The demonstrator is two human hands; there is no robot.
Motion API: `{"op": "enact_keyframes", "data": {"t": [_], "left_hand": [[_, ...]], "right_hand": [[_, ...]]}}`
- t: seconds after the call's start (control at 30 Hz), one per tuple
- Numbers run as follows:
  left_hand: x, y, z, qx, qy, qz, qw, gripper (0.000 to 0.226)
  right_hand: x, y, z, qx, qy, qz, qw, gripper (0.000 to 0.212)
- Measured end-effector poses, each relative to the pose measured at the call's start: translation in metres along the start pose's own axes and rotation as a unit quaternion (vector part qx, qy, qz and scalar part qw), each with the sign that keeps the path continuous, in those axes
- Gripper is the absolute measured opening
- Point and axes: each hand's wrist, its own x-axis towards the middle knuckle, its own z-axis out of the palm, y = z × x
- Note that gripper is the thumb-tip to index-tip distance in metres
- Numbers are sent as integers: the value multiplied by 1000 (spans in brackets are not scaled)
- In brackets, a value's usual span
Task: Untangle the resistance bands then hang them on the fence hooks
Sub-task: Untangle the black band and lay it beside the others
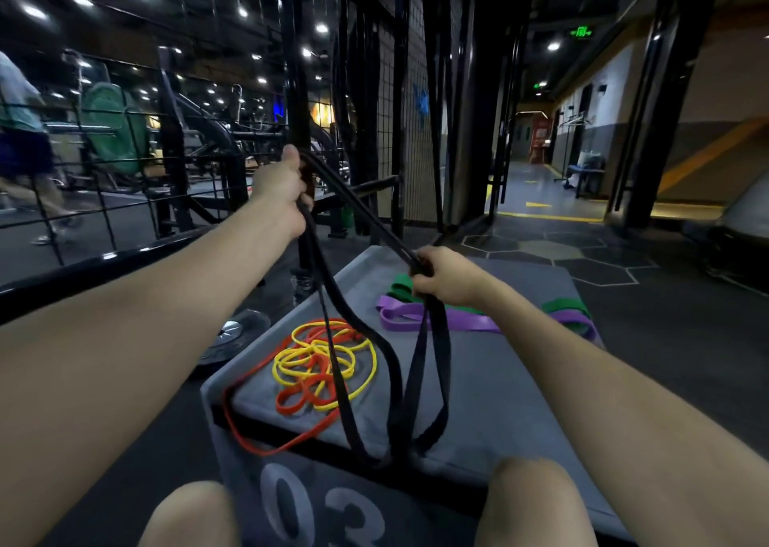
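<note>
My left hand [281, 186] is raised and shut on black resistance bands [432, 363]. My right hand [447, 276], lower and to the right, grips the same black bands, a taut stretch running between the two hands. Long black loops hang down to the grey plyo box [499, 413]. On the box lies a tangle of yellow bands [366, 376] and orange-red bands [291, 401], one orange loop drooping over the front edge. Purple bands [420, 317] and green bands [401, 282] lie further back. The black wire fence [410, 121] stands ahead; its hooks are not distinguishable.
My knees [537, 505] are at the bottom edge against the box marked "03". A weight plate [233, 334] lies on the floor left of the box. A low black rail [104, 263] runs along the left, a person standing beyond it. A corridor opens to the right.
</note>
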Motion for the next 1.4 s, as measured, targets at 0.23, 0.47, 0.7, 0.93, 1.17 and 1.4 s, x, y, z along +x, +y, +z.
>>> {"op": "enact_keyframes", "data": {"t": [0.23,0.47,0.7,0.93,1.17,1.4], "left_hand": [[19,-14,-21,23,47,-24,998,26],[13,-92,-5,246,-53,93,963,31],[3,-203,-3,381,-127,83,912,33],[5,-270,8,393,-284,-15,875,36],[26,-284,-1,418,-379,-13,825,27],[35,-305,-18,367,-283,-20,886,24]], "right_hand": [[-24,83,12,-50,-38,133,989,24],[-22,105,45,-15,-29,140,990,14],[-21,132,83,17,-4,128,992,17],[-6,143,102,17,40,112,993,13],[18,153,110,42,-17,69,997,7],[6,182,94,102,-51,107,988,31]]}}
